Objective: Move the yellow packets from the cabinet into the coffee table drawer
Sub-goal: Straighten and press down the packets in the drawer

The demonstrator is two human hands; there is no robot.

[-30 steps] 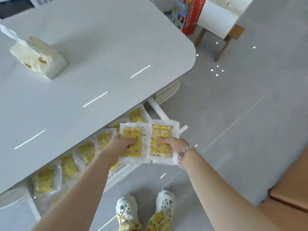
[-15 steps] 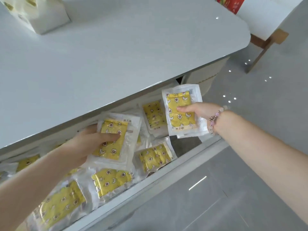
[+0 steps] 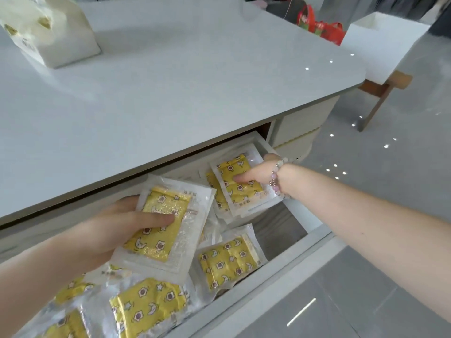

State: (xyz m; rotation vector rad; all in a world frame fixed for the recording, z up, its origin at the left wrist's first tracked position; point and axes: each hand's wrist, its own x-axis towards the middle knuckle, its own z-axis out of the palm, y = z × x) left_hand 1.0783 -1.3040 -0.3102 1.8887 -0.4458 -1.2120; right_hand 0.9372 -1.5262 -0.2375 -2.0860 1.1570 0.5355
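I log the white open coffee-table drawer (image 3: 280,272), lower frame, many clear-wrapped yellow packets (image 3: 229,262) in; left hand (image 3: 117,228) and right hand (image 3: 253,175), apart, each grip another (cabinet unseen).

Bright yellow under clear wrap with milky white borders on the flat square foil packets (image 3: 228,263), printed all over with white crescent moons, white stars and white flowers with brownish-purple centres. Plain glossy grey-white on the rounded coffee table top (image 3: 195,81). White on the open pull-out drawer (image 3: 280,274). Cream with gold marks on the soft tissue pack (image 3: 51,32). Pink and pale green on the round-bead bracelet (image 3: 274,178). Grey on the polished floor tiles (image 3: 366,301).
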